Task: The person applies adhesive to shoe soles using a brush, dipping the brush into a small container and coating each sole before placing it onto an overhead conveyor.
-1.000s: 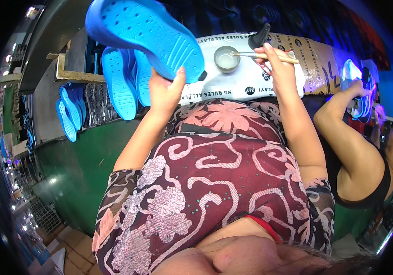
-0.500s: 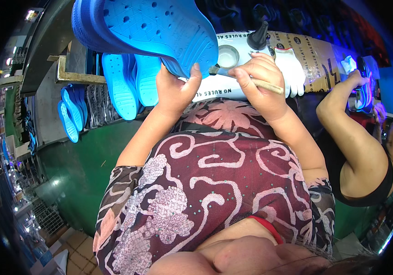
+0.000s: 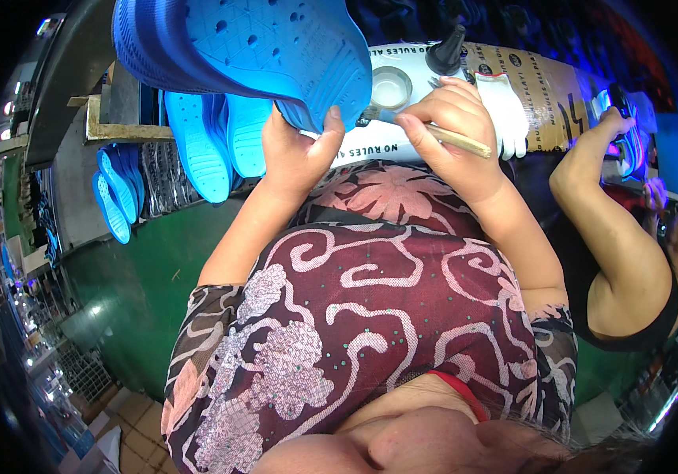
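Blue perforated shoe insoles (image 3: 268, 47), stacked in several layers, fill the upper left of the view. My left hand (image 3: 301, 154) is closed on their near end, thumb pressed on the top face. In my right hand (image 3: 457, 138) is a flat brush (image 3: 461, 141) with a wooden handle, gripped between thumb and fingers. Its dark bristles are right by the insole's right edge; whether they touch it I cannot tell. Just beyond the brush sits a small round dish (image 3: 392, 88). A black cone-nozzled bottle (image 3: 446, 52) stands to the dish's right.
More blue insoles (image 3: 200, 150) lean left of my left hand, with smaller ones (image 3: 114, 193) farther left. White gloves (image 3: 505, 107) lie on the printed work surface (image 3: 548, 91), right of my right hand. At far right, another person's arm (image 3: 603, 189) reaches toward striped footwear (image 3: 632, 146).
The held insoles and my left hand have shifted slightly left. The brush stays beside the insole's edge, and both hands keep their holds. The other person's footwear has tilted a little.
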`<state>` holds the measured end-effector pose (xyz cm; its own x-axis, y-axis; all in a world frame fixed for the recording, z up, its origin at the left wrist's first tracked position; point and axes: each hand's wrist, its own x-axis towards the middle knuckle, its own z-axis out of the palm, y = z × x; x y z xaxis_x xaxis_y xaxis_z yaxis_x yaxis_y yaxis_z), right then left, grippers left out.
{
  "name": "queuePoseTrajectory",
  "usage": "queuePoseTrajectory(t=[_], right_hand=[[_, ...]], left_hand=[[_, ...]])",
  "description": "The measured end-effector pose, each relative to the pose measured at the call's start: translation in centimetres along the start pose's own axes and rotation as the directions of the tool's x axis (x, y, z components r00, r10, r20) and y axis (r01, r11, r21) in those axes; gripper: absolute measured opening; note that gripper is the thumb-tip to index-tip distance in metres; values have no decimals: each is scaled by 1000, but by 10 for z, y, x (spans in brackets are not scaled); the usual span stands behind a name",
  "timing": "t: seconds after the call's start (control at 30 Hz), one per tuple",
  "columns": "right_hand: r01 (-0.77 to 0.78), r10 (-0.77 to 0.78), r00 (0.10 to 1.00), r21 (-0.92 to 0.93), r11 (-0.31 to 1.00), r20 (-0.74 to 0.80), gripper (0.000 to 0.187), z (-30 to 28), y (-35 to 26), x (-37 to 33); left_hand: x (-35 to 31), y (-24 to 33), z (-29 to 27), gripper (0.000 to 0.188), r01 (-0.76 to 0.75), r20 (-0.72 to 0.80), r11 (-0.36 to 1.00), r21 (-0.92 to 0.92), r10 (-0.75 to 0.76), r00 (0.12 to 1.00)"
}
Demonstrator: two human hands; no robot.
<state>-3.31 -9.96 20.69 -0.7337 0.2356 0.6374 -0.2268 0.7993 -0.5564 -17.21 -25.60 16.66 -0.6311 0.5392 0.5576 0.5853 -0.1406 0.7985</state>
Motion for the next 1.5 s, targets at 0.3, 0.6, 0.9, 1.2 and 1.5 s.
queuePoseTrajectory(t=[0.3,0.6,0.9,1.2,1.5], right_hand=[[-34,32,999,94,995,29,13,1,1,0],[-103,102,995,113,988,16,16,5,-1,-3],[-75,76,997,139,987,-1,19,8,-5,-4],[-17,24,991,51,999,-134,16,3,2,-6],[-340,395,882,235,911,-257,21,-39,26,-41]], left_hand=[[-4,-1,-2,29,-71,5,994,80,70,998],[-5,1,-7,38,-182,135,970,162,161,978],[-17,-8,-10,28,-70,94,990,121,59,994],[0,0,-6,20,-220,101,904,365,196,975],[57,64,-40,53,171,128,955,-244,-143,981]])
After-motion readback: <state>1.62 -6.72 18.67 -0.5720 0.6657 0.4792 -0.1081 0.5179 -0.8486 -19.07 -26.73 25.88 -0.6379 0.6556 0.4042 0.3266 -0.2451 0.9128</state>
